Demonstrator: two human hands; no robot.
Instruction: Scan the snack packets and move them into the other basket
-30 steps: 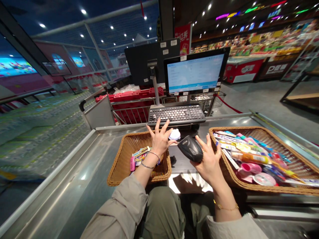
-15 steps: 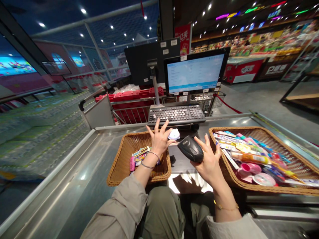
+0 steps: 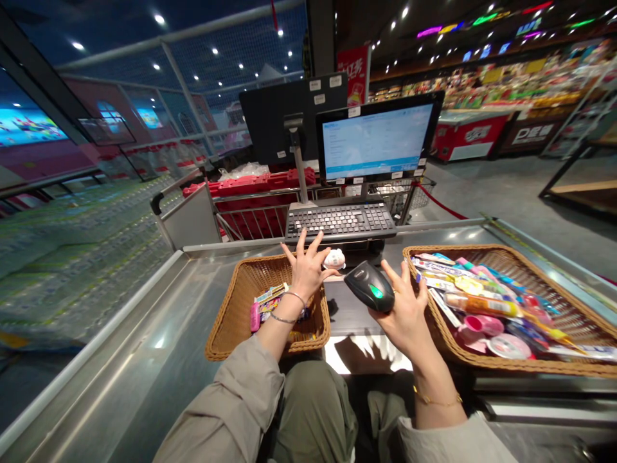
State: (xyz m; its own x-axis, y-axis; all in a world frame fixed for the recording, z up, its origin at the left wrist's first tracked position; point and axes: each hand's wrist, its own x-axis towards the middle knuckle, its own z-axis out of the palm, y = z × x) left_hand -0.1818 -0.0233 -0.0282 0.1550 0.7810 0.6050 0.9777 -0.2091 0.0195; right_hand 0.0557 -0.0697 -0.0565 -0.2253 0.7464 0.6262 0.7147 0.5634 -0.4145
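My left hand (image 3: 305,273) pinches a small white round item (image 3: 335,259) between thumb and forefinger, the other fingers fanned upward, above the right rim of the left wicker basket (image 3: 231,321). My right hand (image 3: 403,312) grips a black handheld barcode scanner (image 3: 369,286), which points at the white item and shows a green light. Both hands hover just in front of the black keyboard (image 3: 340,220).
A lit checkout monitor (image 3: 376,139) stands behind the keyboard. The right wicker basket (image 3: 511,366) holds several colourful small packets and tubes. The left basket has a few packets. A steel counter (image 3: 144,334) surrounds them; red baskets and a metal cart sit beyond.
The scanner's green light has come on. The white item in my left hand has turned slightly. Both hands stay almost in place.
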